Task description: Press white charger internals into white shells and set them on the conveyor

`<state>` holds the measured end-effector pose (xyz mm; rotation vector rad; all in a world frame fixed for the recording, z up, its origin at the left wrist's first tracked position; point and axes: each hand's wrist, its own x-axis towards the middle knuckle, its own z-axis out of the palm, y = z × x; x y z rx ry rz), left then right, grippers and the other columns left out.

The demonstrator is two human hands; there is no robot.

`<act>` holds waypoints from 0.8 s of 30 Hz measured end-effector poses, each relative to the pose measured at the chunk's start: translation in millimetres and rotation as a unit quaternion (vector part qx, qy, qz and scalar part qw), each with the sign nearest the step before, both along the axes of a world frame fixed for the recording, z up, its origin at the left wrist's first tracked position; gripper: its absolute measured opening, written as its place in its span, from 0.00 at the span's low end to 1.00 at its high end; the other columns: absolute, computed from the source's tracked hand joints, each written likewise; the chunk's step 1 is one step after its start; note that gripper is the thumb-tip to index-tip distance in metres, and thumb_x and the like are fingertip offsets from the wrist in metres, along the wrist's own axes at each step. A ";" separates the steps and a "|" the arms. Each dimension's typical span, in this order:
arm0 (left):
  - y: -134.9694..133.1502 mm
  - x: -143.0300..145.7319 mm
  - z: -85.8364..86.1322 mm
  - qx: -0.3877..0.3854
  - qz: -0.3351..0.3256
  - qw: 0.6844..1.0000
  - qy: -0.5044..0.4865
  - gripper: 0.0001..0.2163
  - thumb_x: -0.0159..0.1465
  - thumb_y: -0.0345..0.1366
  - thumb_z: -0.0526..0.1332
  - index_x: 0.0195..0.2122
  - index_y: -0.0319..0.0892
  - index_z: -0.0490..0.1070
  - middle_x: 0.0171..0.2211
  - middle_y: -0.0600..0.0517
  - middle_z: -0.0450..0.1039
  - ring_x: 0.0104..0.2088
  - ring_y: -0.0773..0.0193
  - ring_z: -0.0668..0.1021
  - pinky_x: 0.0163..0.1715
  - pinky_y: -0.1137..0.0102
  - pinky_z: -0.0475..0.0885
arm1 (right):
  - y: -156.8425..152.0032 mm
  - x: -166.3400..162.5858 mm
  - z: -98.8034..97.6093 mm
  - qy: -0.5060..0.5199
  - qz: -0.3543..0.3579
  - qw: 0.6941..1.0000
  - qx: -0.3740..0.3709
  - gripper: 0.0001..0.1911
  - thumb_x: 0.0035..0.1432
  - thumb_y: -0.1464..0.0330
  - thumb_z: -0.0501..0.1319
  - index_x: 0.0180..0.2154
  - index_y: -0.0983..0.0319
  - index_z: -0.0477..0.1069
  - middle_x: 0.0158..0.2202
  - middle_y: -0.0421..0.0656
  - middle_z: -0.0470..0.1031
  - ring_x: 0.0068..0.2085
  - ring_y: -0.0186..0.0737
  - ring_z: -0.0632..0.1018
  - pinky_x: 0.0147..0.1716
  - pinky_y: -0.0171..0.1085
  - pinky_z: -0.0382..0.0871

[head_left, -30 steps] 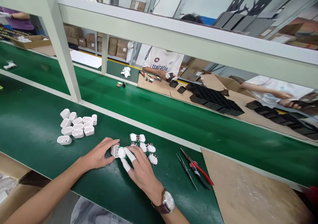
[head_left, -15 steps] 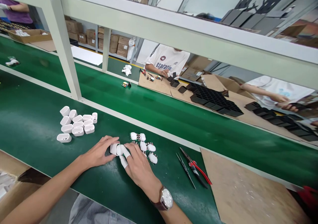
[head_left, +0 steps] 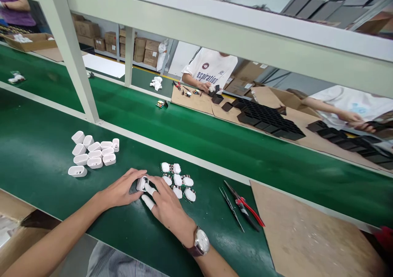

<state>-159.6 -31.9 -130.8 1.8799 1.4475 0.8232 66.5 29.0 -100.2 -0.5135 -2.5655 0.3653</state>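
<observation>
Both my hands meet on one small white charger shell (head_left: 141,183) lying on the green bench. My left hand (head_left: 121,190) curls its fingers round the shell's left side. My right hand (head_left: 166,205), with white finger cots on its thumb and forefinger and a watch on the wrist, presses against the shell from the right. Just right of the hands lies a cluster of several white plug inserts with small circuit boards (head_left: 179,180). A group of several empty white shells (head_left: 92,154) sits further left.
Red-handled cutters (head_left: 245,206) and tweezers (head_left: 231,203) lie right of the inserts, beside a cardboard sheet (head_left: 307,236). A green conveyor belt (head_left: 215,137) runs beyond the white rail. Across it, two other people work among black trays (head_left: 270,121). A frame post (head_left: 69,51) stands at left.
The two hands have drawn closer together on the shell, and the white insert seen at its right end is now hidden under my fingers. The view has shifted slightly.
</observation>
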 end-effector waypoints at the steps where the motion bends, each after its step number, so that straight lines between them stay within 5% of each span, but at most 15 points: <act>1: 0.0 0.1 0.1 0.000 0.002 1.000 0.002 0.32 0.68 0.34 0.64 0.71 0.52 0.56 0.61 0.46 0.69 0.60 0.53 0.76 0.61 0.58 0.75 | 0.7 -1.4 -2.1 0.006 0.004 1.000 -0.013 0.17 0.70 0.74 0.59 0.59 0.61 0.68 0.62 0.56 0.70 0.62 0.57 0.73 0.58 0.58 0.76; 5: -1.9 0.2 -0.8 0.035 0.005 0.999 -0.012 0.29 0.66 0.29 0.63 0.67 0.49 0.58 0.62 0.45 0.70 0.60 0.54 0.77 0.60 0.59 0.76 | 5.2 -4.3 -12.2 0.025 0.006 0.999 -0.042 0.18 0.71 0.72 0.58 0.61 0.60 0.66 0.59 0.54 0.72 0.59 0.54 0.75 0.55 0.55 0.78; 11: -1.2 -2.9 -2.0 0.182 -0.030 0.983 0.004 0.09 0.71 0.31 0.63 0.52 0.46 0.71 0.52 0.45 0.76 0.52 0.57 0.80 0.53 0.61 0.79 | 9.6 -7.4 -22.8 -0.004 -0.007 1.000 -0.009 0.11 0.71 0.74 0.55 0.51 0.62 0.71 0.47 0.52 0.73 0.46 0.50 0.77 0.44 0.51 0.80; 15: 2.0 -4.0 -0.2 0.244 -0.034 0.969 0.018 0.05 0.73 0.30 0.62 0.47 0.46 0.74 0.52 0.45 0.77 0.48 0.58 0.81 0.48 0.63 0.80 | 9.6 -1.5 -17.1 -0.009 -0.001 0.997 -0.073 0.21 0.72 0.71 0.57 0.64 0.61 0.62 0.51 0.52 0.74 0.48 0.50 0.78 0.47 0.50 0.81; 19: -0.6 -0.2 5.6 0.235 -0.020 0.970 0.055 0.05 0.73 0.28 0.60 0.39 0.44 0.72 0.50 0.46 0.77 0.43 0.61 0.80 0.44 0.64 0.78 | 11.1 18.5 -10.6 0.023 -0.043 0.996 -0.069 0.29 0.73 0.69 0.57 0.71 0.59 0.52 0.56 0.54 0.75 0.55 0.52 0.79 0.53 0.53 0.80; 24: 6.7 2.6 23.9 0.171 -0.053 0.974 0.140 0.07 0.73 0.29 0.58 0.36 0.43 0.71 0.44 0.46 0.77 0.42 0.60 0.80 0.41 0.66 0.77 | 25.6 59.1 -3.6 0.074 -0.094 0.993 0.003 0.24 0.73 0.71 0.57 0.67 0.56 0.60 0.56 0.51 0.76 0.55 0.49 0.80 0.55 0.51 0.79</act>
